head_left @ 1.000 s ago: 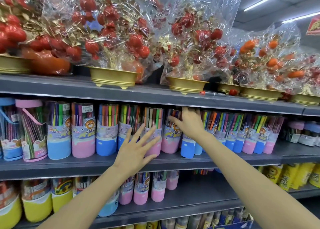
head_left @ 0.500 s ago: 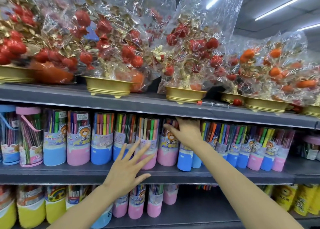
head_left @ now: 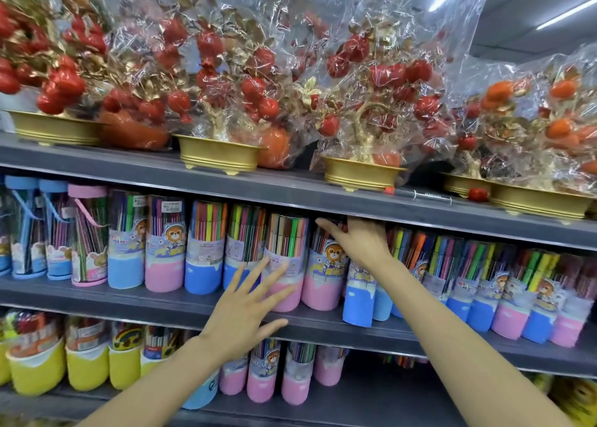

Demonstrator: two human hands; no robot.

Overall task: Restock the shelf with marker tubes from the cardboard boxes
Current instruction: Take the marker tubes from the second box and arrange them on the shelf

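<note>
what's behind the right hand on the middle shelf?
The right hand covers the top of a blue-bottomed marker tube, reaching in just under the upper shelf. Only the tube's lower label and base show; its cap, and whether the fingers grip it, are hidden.

Your right hand (head_left: pixel 361 242) reached over the top of a bear-printed clear plastic marker tube (head_left: pixel 323 274) on the grey metal middle shelf (head_left: pixel 129 300). Your left hand (head_left: pixel 242 313) lay spread left of that tube, before its neighbours. Wrapped gold-potted fruit trees (head_left: pixel 361 103) stood on the board above it.
</note>
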